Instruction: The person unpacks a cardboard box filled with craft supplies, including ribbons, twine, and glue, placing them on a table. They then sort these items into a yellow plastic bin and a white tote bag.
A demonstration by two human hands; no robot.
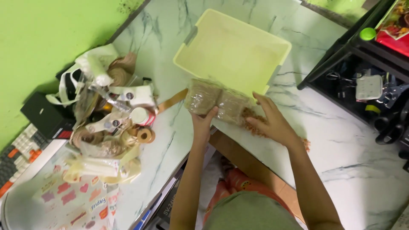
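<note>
Both hands, left hand point(203, 121) & right hand point(270, 121), fingers gripping clear plastic packet of brown fibre point(218, 103) at pale yellow plastic tub point(232, 51) rim by marble counter point(341, 140) edge; open room right, contents blurry.

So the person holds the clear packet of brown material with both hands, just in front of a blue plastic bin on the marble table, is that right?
Not quite: the bin is pale yellow-green, not blue, as the head view shows. The rest stands: the left hand and the right hand hold the clear packet of brown material just in front of the bin, on the marble table.
</note>
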